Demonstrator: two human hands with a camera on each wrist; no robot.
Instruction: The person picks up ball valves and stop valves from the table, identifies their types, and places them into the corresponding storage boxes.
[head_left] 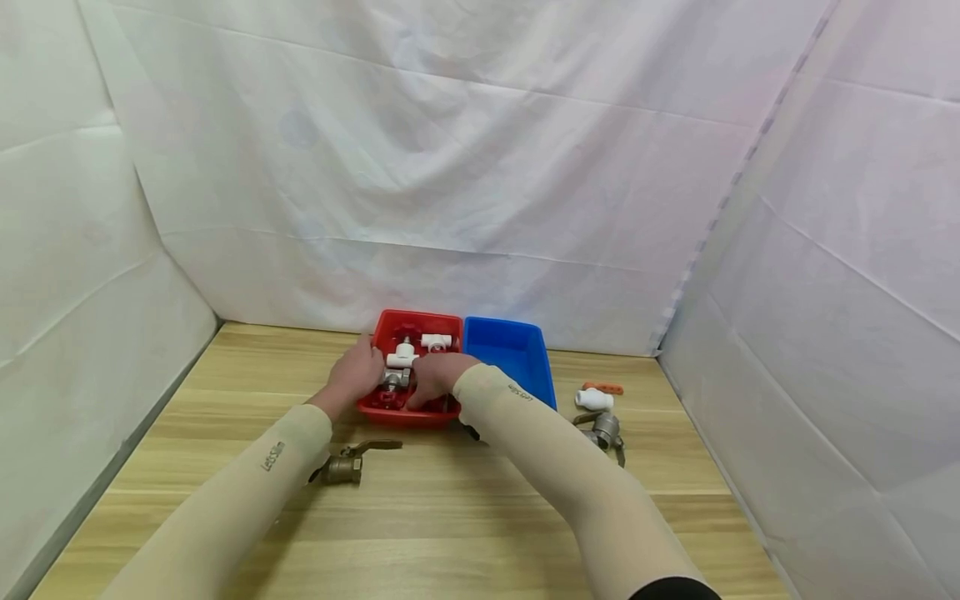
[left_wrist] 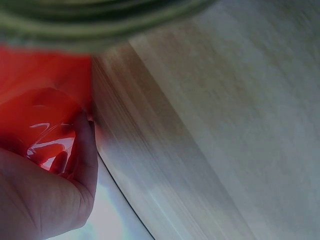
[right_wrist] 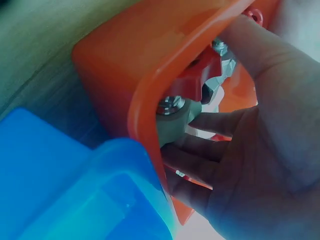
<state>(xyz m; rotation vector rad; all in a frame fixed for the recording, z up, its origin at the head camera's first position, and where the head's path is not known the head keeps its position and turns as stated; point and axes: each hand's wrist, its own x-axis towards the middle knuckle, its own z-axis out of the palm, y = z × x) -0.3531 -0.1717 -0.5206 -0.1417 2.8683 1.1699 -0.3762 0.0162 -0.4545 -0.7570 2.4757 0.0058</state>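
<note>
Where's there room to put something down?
Bare table shows between the brass valve and right sleeve; the blue tray's visible floor is free too. Crowded: the red tray, with fittings inside, left hand and right hand there.

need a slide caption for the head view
Left hand and right hand at a red bin of valves, a blue bin alongside, a brass lever valve on the wood-grain table.

Head view: left sleeve (head_left: 232, 504) at 8 o'clock is showing "Let'sSlim" in dark print; right sleeve (head_left: 570, 475) at 5 o'clock is carrying the same wording, smaller-looking.
</note>
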